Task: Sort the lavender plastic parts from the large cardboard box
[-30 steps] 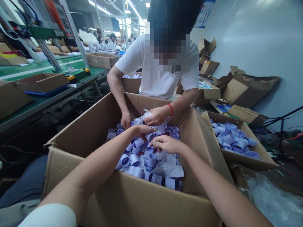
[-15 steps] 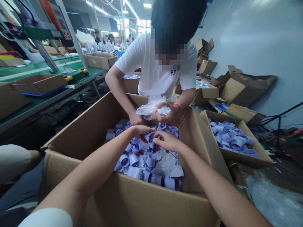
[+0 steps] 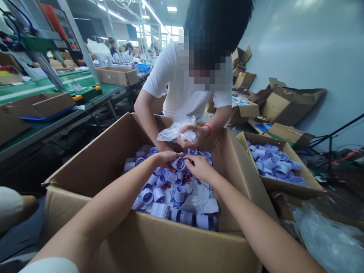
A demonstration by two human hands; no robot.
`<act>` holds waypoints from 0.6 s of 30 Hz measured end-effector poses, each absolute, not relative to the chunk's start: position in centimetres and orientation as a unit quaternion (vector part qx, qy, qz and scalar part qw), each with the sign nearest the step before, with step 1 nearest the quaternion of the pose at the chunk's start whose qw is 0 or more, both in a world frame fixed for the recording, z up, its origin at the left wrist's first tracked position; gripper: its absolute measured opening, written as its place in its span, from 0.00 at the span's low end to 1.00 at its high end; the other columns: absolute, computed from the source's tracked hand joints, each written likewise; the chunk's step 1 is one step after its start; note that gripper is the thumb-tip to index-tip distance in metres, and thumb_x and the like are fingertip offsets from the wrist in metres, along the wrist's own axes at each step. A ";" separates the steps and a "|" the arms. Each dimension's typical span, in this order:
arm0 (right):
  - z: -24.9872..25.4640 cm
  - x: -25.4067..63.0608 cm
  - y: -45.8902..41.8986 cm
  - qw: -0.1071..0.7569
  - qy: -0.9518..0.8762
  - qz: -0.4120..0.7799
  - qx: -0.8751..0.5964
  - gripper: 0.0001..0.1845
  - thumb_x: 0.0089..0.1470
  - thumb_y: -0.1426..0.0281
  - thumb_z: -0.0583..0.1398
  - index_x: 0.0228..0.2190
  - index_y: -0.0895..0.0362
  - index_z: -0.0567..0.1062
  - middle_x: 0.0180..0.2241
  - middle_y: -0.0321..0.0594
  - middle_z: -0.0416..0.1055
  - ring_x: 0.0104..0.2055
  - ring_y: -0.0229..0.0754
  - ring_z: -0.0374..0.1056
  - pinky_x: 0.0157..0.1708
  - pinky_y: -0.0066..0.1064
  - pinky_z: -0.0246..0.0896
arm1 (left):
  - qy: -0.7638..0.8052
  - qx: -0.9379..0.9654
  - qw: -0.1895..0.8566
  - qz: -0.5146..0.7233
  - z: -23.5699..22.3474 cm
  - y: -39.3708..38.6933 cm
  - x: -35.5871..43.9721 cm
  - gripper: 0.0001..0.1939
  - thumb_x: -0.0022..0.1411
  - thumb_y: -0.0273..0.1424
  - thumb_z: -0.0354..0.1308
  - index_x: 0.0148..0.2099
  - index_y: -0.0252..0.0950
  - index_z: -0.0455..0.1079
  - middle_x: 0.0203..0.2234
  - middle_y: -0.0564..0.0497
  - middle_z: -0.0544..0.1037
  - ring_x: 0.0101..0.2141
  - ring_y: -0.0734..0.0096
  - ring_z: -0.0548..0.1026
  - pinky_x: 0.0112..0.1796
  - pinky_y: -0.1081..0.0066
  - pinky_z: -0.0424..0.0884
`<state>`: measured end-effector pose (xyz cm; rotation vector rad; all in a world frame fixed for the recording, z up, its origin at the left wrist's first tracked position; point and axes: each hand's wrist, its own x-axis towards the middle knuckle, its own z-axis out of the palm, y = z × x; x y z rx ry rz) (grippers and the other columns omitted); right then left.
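Note:
Inside a large cardboard box (image 3: 85,167), my left hand (image 3: 167,158) is closed round a lavender plastic cup-shaped part (image 3: 178,163), its open end with an inner ring facing me. My right hand (image 3: 199,166) is at the right rim of that part, thumb and fingertips pinched together; whatever lies between them is too small to make out. Many similar lavender parts (image 3: 159,209) lie below, some upright and some on their sides. Small red pieces (image 3: 186,178) and a crumpled clear plastic sheet (image 3: 203,199) lie among them.
Opposite me a co-worker in a white shirt (image 3: 184,87) leans over the box, holding a crumpled clear bag (image 3: 178,131). A second carton (image 3: 308,182) of lavender parts stands at the right, with plastic bags (image 3: 327,235) nearer. A green conveyor bench (image 3: 99,96) runs along the left.
My view has shifted slightly, so most things sit a little further left. The co-worker's lower arm has reached deeper behind my left hand. Both my hands stay at the same lavender part.

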<state>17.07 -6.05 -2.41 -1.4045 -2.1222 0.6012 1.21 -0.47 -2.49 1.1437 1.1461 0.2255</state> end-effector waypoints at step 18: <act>-2.5 16.5 -6.4 0.262 -0.770 0.222 -0.538 0.18 0.52 0.77 0.55 0.45 0.61 0.74 0.37 0.46 0.77 0.40 0.43 0.72 0.44 0.32 0.62 | 0.504 0.428 0.735 0.152 -3.7 0.4 1.3 0.13 0.62 0.41 0.53 0.38 0.35 0.69 0.21 0.53 0.73 0.22 0.73 0.70 0.23 0.74 0.68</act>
